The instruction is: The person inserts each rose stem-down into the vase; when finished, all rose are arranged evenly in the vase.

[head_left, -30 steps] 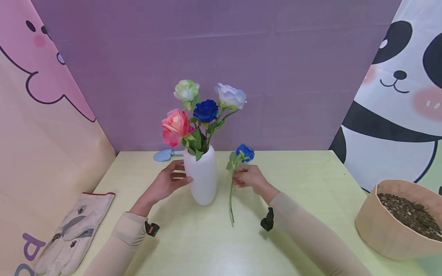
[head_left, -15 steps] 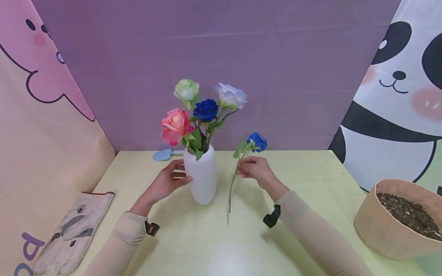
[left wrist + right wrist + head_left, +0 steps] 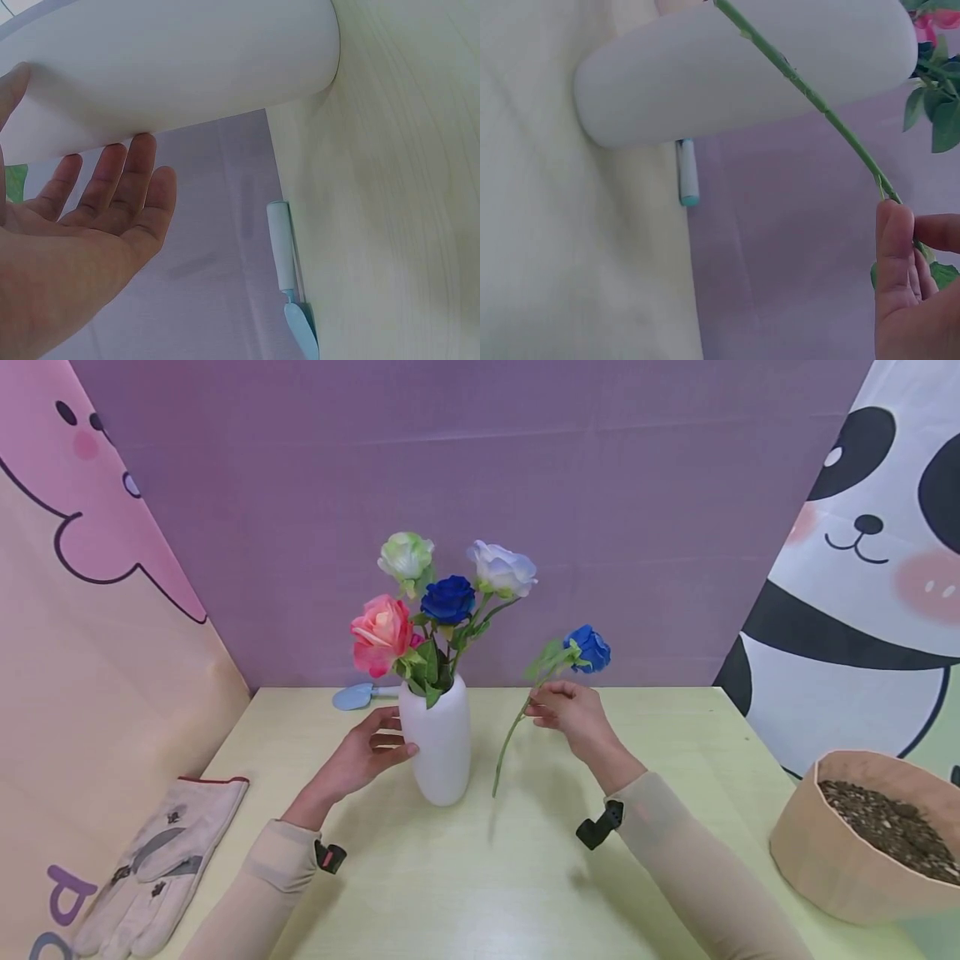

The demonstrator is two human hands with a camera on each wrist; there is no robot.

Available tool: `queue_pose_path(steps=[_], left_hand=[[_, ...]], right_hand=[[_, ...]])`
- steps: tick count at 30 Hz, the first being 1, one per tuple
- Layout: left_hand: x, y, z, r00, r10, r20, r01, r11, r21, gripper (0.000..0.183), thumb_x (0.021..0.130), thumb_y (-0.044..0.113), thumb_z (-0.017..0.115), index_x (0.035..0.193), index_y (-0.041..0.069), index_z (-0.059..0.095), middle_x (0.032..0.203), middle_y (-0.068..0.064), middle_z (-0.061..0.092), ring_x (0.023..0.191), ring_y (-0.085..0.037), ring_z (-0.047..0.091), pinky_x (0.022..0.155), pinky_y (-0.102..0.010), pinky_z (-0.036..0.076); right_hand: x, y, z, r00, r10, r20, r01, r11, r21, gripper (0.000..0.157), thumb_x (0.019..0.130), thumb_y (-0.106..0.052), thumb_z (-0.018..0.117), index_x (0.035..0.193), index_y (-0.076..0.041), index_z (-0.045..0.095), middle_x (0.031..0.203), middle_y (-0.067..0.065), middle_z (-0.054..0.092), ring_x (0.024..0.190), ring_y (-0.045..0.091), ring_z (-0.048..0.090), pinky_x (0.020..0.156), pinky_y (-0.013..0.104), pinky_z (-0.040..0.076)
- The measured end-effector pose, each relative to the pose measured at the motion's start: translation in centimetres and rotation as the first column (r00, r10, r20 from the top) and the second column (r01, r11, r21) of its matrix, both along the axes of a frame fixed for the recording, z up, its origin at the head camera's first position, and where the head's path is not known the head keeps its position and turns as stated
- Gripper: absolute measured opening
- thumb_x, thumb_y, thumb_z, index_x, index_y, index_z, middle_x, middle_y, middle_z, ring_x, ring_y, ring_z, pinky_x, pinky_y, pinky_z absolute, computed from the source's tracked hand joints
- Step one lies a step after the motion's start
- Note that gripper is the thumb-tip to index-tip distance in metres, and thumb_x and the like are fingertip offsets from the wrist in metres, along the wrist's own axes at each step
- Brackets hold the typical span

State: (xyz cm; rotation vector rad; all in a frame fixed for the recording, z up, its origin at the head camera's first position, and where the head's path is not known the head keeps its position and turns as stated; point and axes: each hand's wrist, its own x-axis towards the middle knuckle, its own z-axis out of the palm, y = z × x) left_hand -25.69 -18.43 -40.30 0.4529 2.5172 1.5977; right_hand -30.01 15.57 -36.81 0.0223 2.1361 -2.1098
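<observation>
A white vase (image 3: 435, 752) stands upright on the table, with several roses in it: pink, green-white, pale lilac and a dark blue rose (image 3: 447, 600). My left hand (image 3: 369, 756) holds the vase from its left side, thumb on the front and fingertips against the far side, as the left wrist view shows. To the right of the vase my right hand (image 3: 573, 720) pinches the green stem (image 3: 817, 101) of another blue rose (image 3: 588, 649) between thumb and fingers. This rose is lifted, its bloom leaning right and its stem end pointing down toward the table.
A small blue trowel (image 3: 356, 696) lies behind the vase, at the table's back edge. A pair of work gloves (image 3: 168, 852) lies at the left edge. On the right stands a tan pot (image 3: 832, 852) of soil. A purple cloth backs the table.
My right hand has moved up and to the right, raising the blue rose off the table and tilting its bloom rightward. My left hand and the vase have kept their place.
</observation>
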Motion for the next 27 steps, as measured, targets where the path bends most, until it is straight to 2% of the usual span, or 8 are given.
queue_pose_path(steps=[8,13,20,27], left_hand=[[-0.1,-0.1,-0.2,1.000,0.000,-0.005,0.000,1.000,-0.005,0.069,0.091,0.035,0.073,0.148,0.017,0.039,0.140,-0.014,0.052,0.129,-0.039,0.056,0.101,-0.048,0.055],[-0.1,-0.1,-0.3,1.000,-0.001,-0.002,0.001,1.000,-0.001,0.070,0.091,0.035,0.073,0.148,0.017,0.039,0.140,-0.014,0.052,0.129,-0.039,0.056,0.101,-0.048,0.055],[-0.1,-0.1,-0.2,1.000,0.004,0.001,-0.004,1.000,-0.007,0.070,0.091,0.036,0.074,0.149,0.017,0.039,0.140,-0.014,0.052,0.129,-0.039,0.056,0.101,-0.048,0.054],[0.0,0.0,0.0,1.000,0.004,-0.001,-0.004,1.000,-0.007,0.069,0.091,0.036,0.073,0.149,0.018,0.039,0.140,-0.014,0.052,0.129,-0.039,0.055,0.102,-0.049,0.054]], right_hand=[[0.7,0.3,1.8,0.998,-0.049,-0.049,0.042,0.990,-0.132,0.015,0.100,-0.019,0.061,0.109,-0.009,0.055,0.101,-0.001,0.068,0.083,0.007,0.072,0.076,0.021,0.061],[0.9,0.5,2.9,0.995,-0.073,-0.075,0.056,0.977,-0.204,0.014,0.099,-0.021,0.063,0.108,-0.011,0.056,0.098,-0.005,0.071,0.083,0.006,0.072,0.075,0.021,0.060],[1.3,0.3,4.4,0.987,-0.122,-0.101,0.085,0.947,-0.310,0.020,0.096,-0.023,0.067,0.105,-0.011,0.055,0.093,-0.006,0.069,0.080,0.007,0.072,0.072,0.020,0.060],[1.7,-0.1,5.6,0.977,-0.170,-0.132,0.102,0.906,-0.411,0.021,0.094,-0.023,0.070,0.103,-0.011,0.054,0.100,-0.001,0.066,0.081,0.008,0.072,0.071,0.021,0.060]])
